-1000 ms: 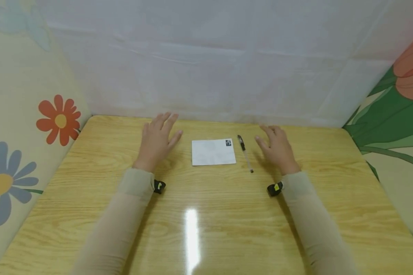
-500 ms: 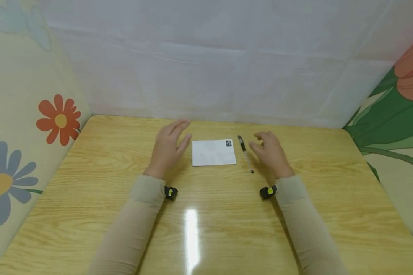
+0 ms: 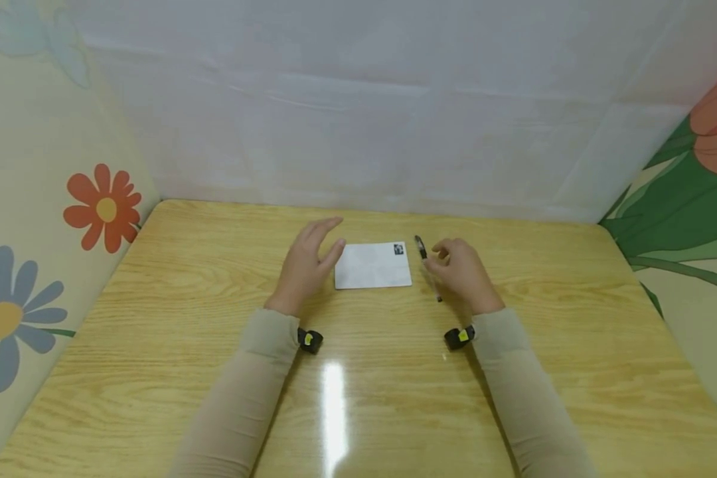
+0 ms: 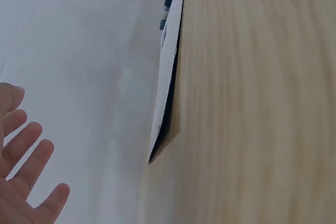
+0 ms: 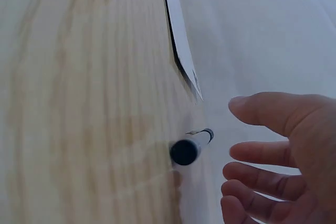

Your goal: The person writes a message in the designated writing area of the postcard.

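Note:
In the head view a white envelope (image 3: 370, 269) with a dark stamp (image 3: 398, 249) in its upper right corner lies flat on the table. My left hand (image 3: 303, 265) hovers over its left edge with spread fingers; in the left wrist view that hand (image 4: 26, 166) is apart from the envelope (image 4: 167, 72). Right of the envelope lies a clear pen with a black cap (image 3: 420, 247). Close beside it is my right hand (image 3: 461, 272), thumb partly covering the barrel. The right wrist view shows a gap between the thumb and fingers (image 5: 268, 156) and the pen (image 5: 185, 152).
The wooden table (image 3: 382, 385) reaches back to a white cloth backdrop (image 3: 346, 133). Flower-printed panels (image 3: 30, 279) flank it left and right. Each wrist wears a small black camera (image 3: 311, 340) below the sleeve cuff.
Both hands have moved inward and slightly nearer the body: the left to the envelope's left edge, the right to the pen. The right fingers have drawn closer together. Envelope and pen have stayed put.

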The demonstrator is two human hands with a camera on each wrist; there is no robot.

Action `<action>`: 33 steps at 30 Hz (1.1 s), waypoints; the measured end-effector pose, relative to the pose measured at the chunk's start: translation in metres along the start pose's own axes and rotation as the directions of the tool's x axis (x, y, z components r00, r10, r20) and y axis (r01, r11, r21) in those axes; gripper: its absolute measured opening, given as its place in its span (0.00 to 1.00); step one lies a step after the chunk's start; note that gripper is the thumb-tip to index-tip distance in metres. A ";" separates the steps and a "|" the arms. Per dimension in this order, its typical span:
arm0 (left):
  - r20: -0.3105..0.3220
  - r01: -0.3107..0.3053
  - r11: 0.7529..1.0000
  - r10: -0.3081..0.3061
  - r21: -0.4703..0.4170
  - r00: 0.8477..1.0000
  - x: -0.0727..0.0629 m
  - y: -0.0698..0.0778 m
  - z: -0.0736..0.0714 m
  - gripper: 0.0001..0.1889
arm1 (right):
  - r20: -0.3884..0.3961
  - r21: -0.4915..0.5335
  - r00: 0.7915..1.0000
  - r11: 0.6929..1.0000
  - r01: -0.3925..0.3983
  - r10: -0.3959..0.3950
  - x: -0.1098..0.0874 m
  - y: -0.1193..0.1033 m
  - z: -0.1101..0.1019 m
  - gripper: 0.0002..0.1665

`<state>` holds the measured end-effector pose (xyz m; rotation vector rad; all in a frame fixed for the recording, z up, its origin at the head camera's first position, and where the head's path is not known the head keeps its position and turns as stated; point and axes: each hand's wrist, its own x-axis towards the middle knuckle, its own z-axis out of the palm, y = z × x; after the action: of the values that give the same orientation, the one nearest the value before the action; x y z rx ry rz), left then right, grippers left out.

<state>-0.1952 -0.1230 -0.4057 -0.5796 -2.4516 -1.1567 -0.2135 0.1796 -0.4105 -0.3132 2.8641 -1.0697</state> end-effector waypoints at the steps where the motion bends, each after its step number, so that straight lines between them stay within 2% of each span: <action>1: -0.002 0.002 1.000 -0.002 -0.011 1.000 0.000 -0.001 0.001 0.23 | 0.004 -0.001 1.000 1.000 -0.004 0.004 0.000 0.000 0.001 0.27; 9: 0.046 0.035 0.992 -0.030 -0.124 0.999 0.000 -0.002 0.008 0.23 | 0.029 0.006 0.999 1.000 -0.029 0.029 0.000 0.003 0.003 0.26; 13: 0.079 0.087 0.977 -0.073 -0.193 0.994 -0.001 0.000 0.009 0.24 | 0.043 0.004 0.999 1.000 -0.029 0.029 0.001 0.003 0.004 0.24; 22: 0.137 0.181 0.929 -0.144 -0.323 0.980 -0.002 0.000 0.015 0.24 | 0.040 0.002 0.999 1.000 -0.031 0.031 0.001 0.002 0.005 0.16; 28: 0.177 0.254 0.872 -0.196 -0.419 0.964 -0.004 -0.002 0.018 0.23 | 0.042 0.001 0.998 0.999 -0.050 0.050 0.000 0.001 0.006 0.13; 33: 0.212 0.304 0.849 -0.231 -0.433 0.949 -0.005 -0.003 0.017 0.23 | 0.038 -0.014 0.996 0.997 -0.080 0.081 0.001 0.000 0.006 0.12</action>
<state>-0.1948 -0.1121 -0.4199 -0.4713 -2.4404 -1.9081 -0.2137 0.1754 -0.4146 -0.2143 2.8242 -1.0210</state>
